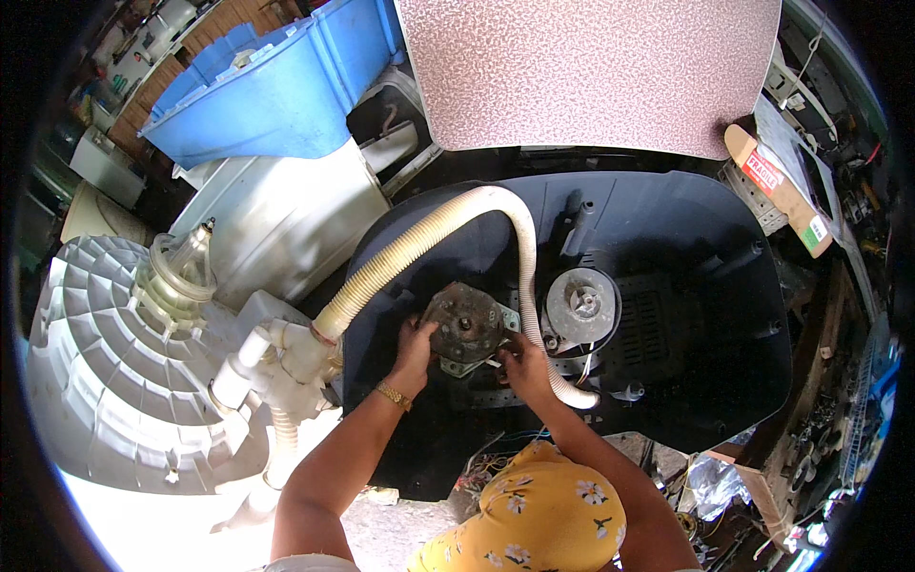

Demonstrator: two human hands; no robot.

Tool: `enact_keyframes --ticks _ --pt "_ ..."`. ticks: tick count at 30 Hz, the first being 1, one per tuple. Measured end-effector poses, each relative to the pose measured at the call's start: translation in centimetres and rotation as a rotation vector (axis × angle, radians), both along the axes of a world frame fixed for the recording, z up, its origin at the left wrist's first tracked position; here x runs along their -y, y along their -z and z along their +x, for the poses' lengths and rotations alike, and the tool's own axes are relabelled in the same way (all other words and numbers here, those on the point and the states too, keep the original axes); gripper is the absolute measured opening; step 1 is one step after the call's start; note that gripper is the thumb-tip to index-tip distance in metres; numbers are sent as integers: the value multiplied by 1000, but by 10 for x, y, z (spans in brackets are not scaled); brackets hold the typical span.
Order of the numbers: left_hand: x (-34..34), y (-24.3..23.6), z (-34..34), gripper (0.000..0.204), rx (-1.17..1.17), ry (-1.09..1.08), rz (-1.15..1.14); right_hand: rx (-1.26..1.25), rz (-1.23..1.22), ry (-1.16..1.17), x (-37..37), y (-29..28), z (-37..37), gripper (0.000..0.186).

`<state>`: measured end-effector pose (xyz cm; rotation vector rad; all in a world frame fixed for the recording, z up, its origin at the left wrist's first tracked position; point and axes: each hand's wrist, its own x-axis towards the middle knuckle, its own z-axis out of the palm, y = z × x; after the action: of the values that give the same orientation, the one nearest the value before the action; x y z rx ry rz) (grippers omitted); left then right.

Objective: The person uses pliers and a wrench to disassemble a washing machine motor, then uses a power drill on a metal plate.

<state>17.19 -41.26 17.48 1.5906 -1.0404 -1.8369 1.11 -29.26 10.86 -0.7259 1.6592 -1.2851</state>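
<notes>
Appliance parts crowd a cluttered work area, with a blue plastic tub (pixel 267 110) in the upper left of the frame, a pink-speckled panel (pixel 591 76) across the top and a cardboard strip (pixel 783 195) at upper right. A large black plastic shell (pixel 701 391) fills the center and right. Inside its outline, just left of the right-center, a second round metal part (pixel 583 303) sits beyond a cream corrugated hose (pixel 424 236), which arches from white pipe fittings (pixel 303 355) at left.

At the center of the frame, a person in yellow floral clothing (pixel 548 510) handles a dark, round metal unit (pixel 465 324) with pale bracket corners. The left hand (pixel 414 355), a gold-colored band (pixel 393 395) at its wrist, grips the unit's left edge, thumb on the near side and the other fingers largely hidden. The right hand (pixel 524 369) bends its fingers in at the lower-right edge, beside a small white piece; whether they close on anything cannot be told. A white ribbed disc (pixel 95 381) stands at far left.
</notes>
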Motion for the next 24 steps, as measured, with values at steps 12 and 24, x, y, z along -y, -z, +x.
enact_keyframes --ticks 12,24 --pt "3 23 6 44 -99 -50 -156 -125 -10 -137 -4 -5 0 29" --pt "-5 6 -8 50 15 -46 -62 -411 -135 -77 25 15 -27 21"
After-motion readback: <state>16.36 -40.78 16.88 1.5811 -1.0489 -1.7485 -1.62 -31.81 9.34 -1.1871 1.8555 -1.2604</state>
